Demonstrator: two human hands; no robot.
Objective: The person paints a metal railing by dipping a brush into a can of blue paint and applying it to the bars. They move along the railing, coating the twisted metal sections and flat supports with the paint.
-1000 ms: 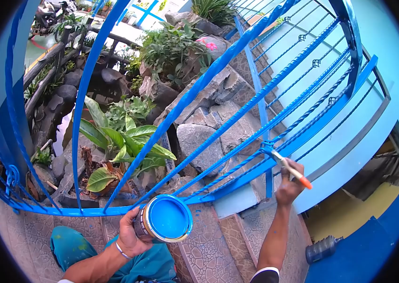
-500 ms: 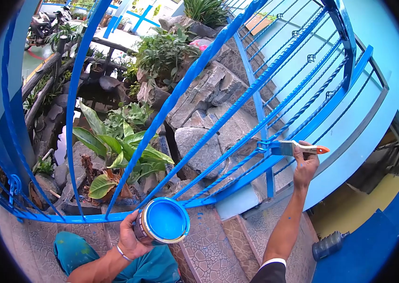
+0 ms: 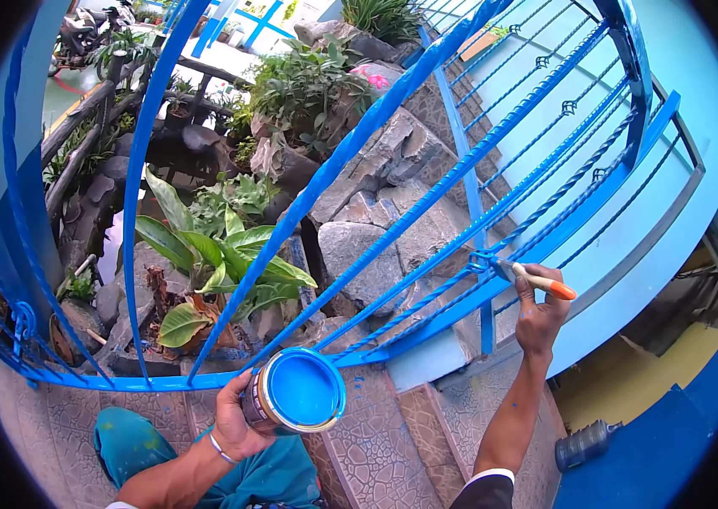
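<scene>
Reading your view as a clock face, your left grip (image 3: 238,420) sits at about 7 o'clock, closed around the can (image 3: 261,405). Your thumb lies along the near side and most of the other fingers are hidden underneath. The can leans with its mouth toward you, so you get a good look at the bright blue paint (image 3: 304,388) inside. You've got a pale wristband (image 3: 221,450) on that arm, and your teal trousers (image 3: 134,450) are below it.

Over between 3 and 4 o'clock, your right grip (image 3: 543,318) is pinching the brush (image 3: 537,279) by its handle, orange end poking out toward 4. The bristles point to 9, right up at the little blue scroll (image 3: 483,261) on the railing (image 3: 325,180); looks like they're touching, but the angle's tight so I can't swear to it.

Through the bars you've got a big gray rock (image 3: 346,246) around dead center and a leafy plant (image 3: 204,246) at 9. Patterned steps (image 3: 376,450) run down at 6, and a jug (image 3: 581,447) lies on its side past your right forearm, a bit after 4.
</scene>
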